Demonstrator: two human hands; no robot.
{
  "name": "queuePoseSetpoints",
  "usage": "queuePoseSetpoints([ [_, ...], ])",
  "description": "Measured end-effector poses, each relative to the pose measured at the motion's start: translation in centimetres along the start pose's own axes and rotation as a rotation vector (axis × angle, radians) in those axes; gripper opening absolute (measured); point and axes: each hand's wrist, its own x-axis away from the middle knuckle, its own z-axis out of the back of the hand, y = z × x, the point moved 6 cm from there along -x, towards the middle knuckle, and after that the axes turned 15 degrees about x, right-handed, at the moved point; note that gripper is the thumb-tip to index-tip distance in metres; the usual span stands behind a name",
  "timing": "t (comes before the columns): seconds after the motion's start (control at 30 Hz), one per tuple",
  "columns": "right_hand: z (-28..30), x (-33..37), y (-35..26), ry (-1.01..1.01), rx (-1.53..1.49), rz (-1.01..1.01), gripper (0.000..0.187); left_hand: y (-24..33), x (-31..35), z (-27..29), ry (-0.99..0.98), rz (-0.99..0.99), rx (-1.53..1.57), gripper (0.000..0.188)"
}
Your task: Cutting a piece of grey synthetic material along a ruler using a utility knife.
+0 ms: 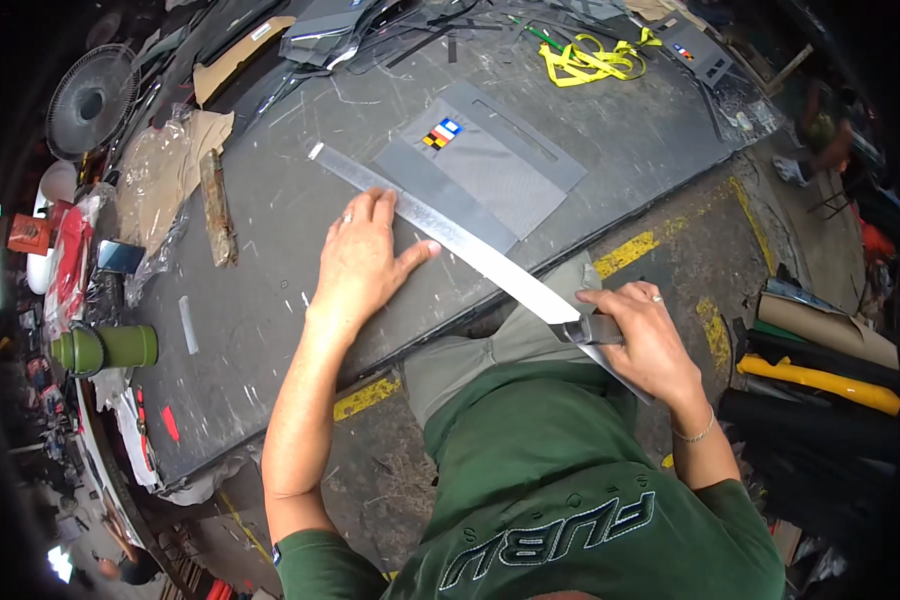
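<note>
A long metal ruler (450, 238) lies slantwise over the near edge of a grey fabric panel (515, 185), which bears a small patch of coloured squares. Flat on the table, my left hand (363, 255) touches the ruler with its fingertips, thumb spread out and pointing toward the panel. My right hand (648, 335) is closed round a black-handled tool (598, 329) at the ruler's near end, past the table edge. The tool's exact kind is partly hidden by the fingers. A thin strip continues below that hand.
Yellow strapping (590, 62) and another grey panel (692, 48) lie at the far right of the dark table (270, 330). A wooden stick (217, 208), plastic wrap and a green bottle (110, 348) are at left. Rolls of material (820, 385) stand at right.
</note>
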Motion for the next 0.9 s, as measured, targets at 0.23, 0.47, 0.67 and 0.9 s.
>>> queuePoseSetpoints([
  [0.23, -6.3, 2.8, 1.0, 0.227, -0.331, -0.174, 0.025, -3.3, -1.6, 1.7, 0.107, -0.035, 0.111, 0.072],
  [0.47, -3.2, 3.0, 5.4, 0.234, -0.220, -0.481, 0.031, -3.0, -4.9, 0.6, 0.135, -0.359, 0.129, 0.053],
  [0.67, -0.7, 1.6, 6.4, 0.042, -0.206, -0.447, 0.033, -1.7, -3.7, -0.8, 0.068, -0.237, -0.117, 0.055],
  [0.9, 1.7, -1.4, 7.4, -0.045, 0.195, -0.281, 0.044, -0.4, 1.1, 0.6, 0.083, -0.101, -0.103, 0.032],
])
